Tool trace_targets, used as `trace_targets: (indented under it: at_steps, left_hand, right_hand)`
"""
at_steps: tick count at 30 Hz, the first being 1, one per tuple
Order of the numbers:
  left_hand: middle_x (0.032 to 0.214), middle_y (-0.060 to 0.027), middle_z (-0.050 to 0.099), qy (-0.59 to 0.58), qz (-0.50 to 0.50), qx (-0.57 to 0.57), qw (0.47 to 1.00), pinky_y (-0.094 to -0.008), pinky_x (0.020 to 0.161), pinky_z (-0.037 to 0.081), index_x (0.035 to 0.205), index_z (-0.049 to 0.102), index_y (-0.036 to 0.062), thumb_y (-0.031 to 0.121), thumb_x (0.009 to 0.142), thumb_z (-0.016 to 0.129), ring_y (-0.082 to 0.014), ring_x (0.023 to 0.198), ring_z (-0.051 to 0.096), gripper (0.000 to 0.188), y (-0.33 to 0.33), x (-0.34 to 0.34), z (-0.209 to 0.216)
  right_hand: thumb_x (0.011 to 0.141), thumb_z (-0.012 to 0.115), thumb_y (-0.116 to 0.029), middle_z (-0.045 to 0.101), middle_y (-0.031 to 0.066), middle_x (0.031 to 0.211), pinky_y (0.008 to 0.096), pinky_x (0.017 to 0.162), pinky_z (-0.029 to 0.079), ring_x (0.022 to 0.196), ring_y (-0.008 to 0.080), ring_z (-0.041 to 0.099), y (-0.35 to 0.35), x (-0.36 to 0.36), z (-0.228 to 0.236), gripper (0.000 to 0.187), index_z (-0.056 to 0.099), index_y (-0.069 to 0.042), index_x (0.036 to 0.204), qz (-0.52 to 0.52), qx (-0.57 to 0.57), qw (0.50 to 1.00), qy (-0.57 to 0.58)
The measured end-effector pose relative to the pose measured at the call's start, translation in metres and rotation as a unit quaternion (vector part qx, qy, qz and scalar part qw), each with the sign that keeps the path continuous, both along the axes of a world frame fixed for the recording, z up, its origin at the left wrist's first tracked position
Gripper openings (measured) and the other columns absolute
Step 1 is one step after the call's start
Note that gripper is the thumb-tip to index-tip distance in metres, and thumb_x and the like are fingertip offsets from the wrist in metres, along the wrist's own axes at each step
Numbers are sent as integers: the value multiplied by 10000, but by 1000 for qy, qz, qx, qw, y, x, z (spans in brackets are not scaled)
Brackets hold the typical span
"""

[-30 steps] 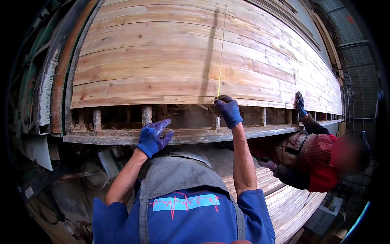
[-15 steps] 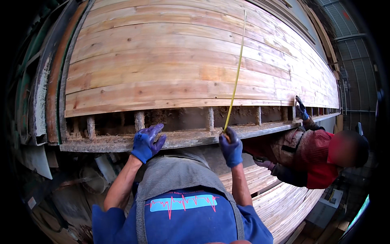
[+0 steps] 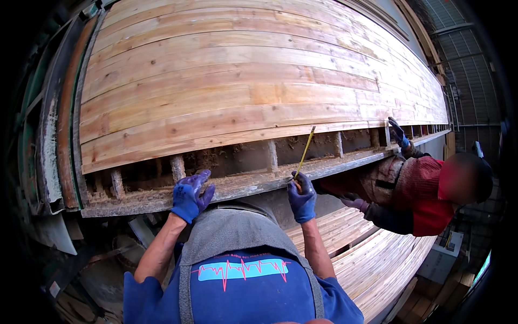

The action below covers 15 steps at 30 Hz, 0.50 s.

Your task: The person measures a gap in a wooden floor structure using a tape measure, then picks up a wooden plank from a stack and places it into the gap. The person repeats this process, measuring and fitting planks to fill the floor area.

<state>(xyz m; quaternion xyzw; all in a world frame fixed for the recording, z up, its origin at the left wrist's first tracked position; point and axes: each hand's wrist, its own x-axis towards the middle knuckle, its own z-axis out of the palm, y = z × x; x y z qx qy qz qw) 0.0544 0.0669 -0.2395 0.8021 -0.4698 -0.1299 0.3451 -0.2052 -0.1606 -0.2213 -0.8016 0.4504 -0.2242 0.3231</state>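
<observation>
My right hand, in a blue and purple glove, is closed round a tape measure, whose case is mostly hidden by the fingers. A short length of yellow blade sticks out of it, slanting up to the near edge of a broad panel of joined wooden boards. My left hand, gloved alike, rests at the dusty front rail of the frame under the panel. Its fingers are apart and hold nothing.
At the right stands a co-worker in a red top, one gloved hand at the panel's edge. Short uprights and wood shavings show between panel and rail. Stacked boards lie behind me at the lower right; metal beams run along the left.
The long blade that stretched far across the panel has drawn back to a short length. My right hand keeps hold of the tape measure; my left stays at the rail.
</observation>
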Motion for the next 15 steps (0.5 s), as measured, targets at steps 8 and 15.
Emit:
trace_targets:
  at_steps: [8, 15]
  left_hand:
    - [939, -165, 722, -10, -4, 3, 1000, -448, 774, 536, 1169, 667, 36, 259, 855, 709, -357, 851, 686, 388, -3, 0, 2]
    - [943, -169, 723, 0, -9, -7, 1000, -439, 773, 546, 1163, 669, 28, 244, 855, 713, -347, 855, 696, 378, -10, -1, 5]
  right_hand:
    - [862, 692, -113, 705, 166, 994, 370, 797, 547, 899, 291, 701, -5, -4, 0, 291, 673, -17, 1136, 10, -1, 1000, 17]
    - [852, 706, -117, 709, 179, 991, 367, 798, 551, 896, 297, 705, -13, -6, -7, 295, 682, -15, 1127, -6, -12, 1000, 23]
